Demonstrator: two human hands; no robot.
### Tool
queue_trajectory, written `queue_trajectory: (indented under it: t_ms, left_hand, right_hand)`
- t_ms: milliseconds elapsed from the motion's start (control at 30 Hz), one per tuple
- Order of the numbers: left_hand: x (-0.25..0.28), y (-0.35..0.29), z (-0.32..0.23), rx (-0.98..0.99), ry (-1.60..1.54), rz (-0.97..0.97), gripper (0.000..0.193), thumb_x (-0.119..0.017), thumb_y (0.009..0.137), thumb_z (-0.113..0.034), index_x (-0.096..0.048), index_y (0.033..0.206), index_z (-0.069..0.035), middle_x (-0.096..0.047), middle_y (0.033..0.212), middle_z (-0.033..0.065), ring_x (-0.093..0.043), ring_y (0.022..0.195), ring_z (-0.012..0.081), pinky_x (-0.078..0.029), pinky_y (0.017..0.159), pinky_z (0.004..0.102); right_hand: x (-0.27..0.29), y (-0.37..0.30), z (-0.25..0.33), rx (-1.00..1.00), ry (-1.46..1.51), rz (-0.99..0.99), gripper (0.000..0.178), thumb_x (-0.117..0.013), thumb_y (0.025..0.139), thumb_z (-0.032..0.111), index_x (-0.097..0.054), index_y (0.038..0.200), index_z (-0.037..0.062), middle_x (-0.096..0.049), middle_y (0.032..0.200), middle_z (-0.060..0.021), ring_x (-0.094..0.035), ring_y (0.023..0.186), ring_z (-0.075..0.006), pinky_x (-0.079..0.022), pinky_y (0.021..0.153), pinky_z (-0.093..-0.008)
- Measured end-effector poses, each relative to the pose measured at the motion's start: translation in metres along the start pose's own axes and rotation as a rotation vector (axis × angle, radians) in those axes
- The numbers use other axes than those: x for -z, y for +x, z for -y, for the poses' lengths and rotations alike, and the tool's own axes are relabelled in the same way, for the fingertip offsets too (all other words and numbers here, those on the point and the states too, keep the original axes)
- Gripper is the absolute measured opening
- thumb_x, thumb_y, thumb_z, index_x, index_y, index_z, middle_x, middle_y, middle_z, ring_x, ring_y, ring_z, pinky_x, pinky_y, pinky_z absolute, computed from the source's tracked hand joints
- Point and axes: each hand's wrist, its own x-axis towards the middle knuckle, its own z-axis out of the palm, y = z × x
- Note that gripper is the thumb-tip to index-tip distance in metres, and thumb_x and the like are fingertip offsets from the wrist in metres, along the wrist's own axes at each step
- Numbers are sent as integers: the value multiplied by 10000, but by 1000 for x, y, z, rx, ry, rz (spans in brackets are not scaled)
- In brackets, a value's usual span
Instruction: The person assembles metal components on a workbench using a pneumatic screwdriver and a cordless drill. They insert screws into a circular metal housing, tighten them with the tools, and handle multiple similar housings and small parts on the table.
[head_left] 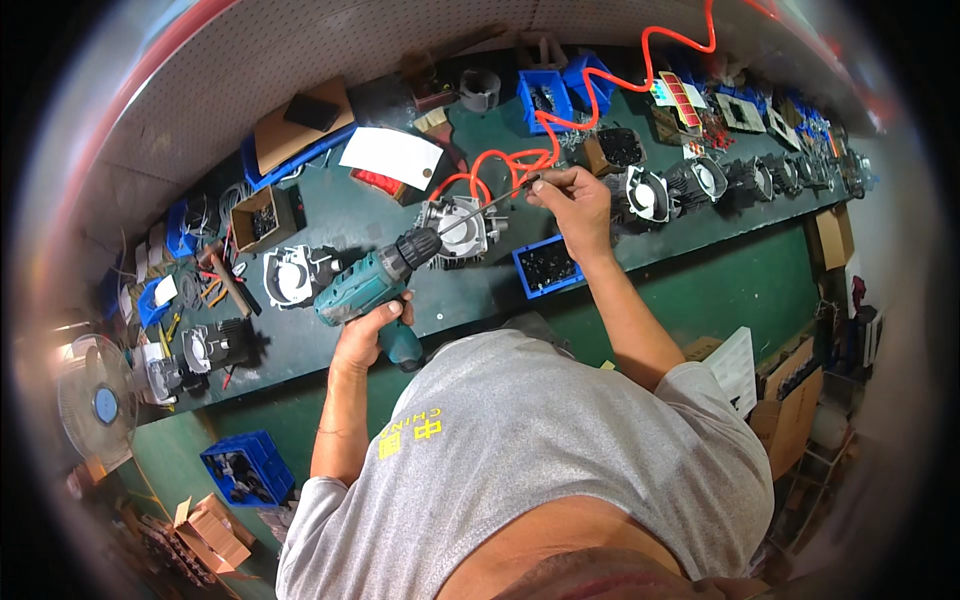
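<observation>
My left hand [372, 332] is wrapped round the handle of a teal and black cordless drill [362, 286], which points up and to the right. From its chuck runs a long thin driver bit [478, 214], passing above a motor housing [460, 232] with a white round centre. At the bit's far end, the finger and thumb of my right hand [572, 200] pinch a small dark piece [531, 182], too small to name. Below my right hand sits a blue tray [546, 268] of small dark parts. Left of the drill stands another motor housing [292, 276].
A row of motor housings [648, 194] runs along the green bench to the right. An orange coiled hose [548, 120] crosses the back. Boxes of screws, including a cardboard box [262, 220], a hammer [228, 280] and a fan [104, 404] are on the left.
</observation>
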Motion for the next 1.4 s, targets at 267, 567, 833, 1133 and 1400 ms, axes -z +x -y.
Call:
queue_trajectory:
  t_ms: [267, 567, 833, 1133, 1400]
  left_hand:
    - [2, -11, -3, -42, 24, -39, 378, -767, 789, -213, -666, 1088, -5, -676, 924, 80, -650, 780, 206, -542, 756, 353]
    - [8, -28, -24, -59, 124, -80, 355, -779, 784, -207, -683, 1061, -8, -678, 850, 83, -640, 758, 198, -525, 723, 338]
    - [28, -33, -40, -75, 334, -131, 241, -763, 853, -118, -694, 1056, -8, -666, 852, 44, -616, 779, 152, -508, 737, 305]
    - [23, -12, -59, -72, 740, -218, 281, -774, 863, -145, -726, 1119, -41, -716, 1006, 32, -651, 914, 144, -533, 862, 315]
    - [22, -7, -71, -143, 909, -138, 291, -788, 864, -157, -728, 1128, -48, -736, 1020, 49, -668, 942, 158, -536, 866, 326]
  right_hand:
    - [2, -5, -5, 2, -21, 120, 99, -681, 926, -47, -652, 1020, -51, -730, 975, -130, -728, 852, -163, -635, 790, -303]
    - [2, -8, -17, 71, -367, 315, 181, -646, 949, -59, -649, 1130, -54, -724, 986, -89, -713, 900, -139, -589, 827, -281]
    - [-31, 10, -56, 425, -856, 364, 177, -697, 829, -15, -707, 1004, 6, -705, 1121, -107, -666, 1039, -248, -535, 927, -374]
    - [-49, 25, -136, 394, -1081, 319, 170, -690, 796, 43, -743, 947, 103, -636, 1324, -34, -490, 1299, -286, -361, 1053, -506]
    - [-52, 31, -126, 325, -1174, 462, 188, -623, 838, 31, -766, 940, 99, -667, 1236, -40, -529, 1266, -273, -401, 1024, -517]
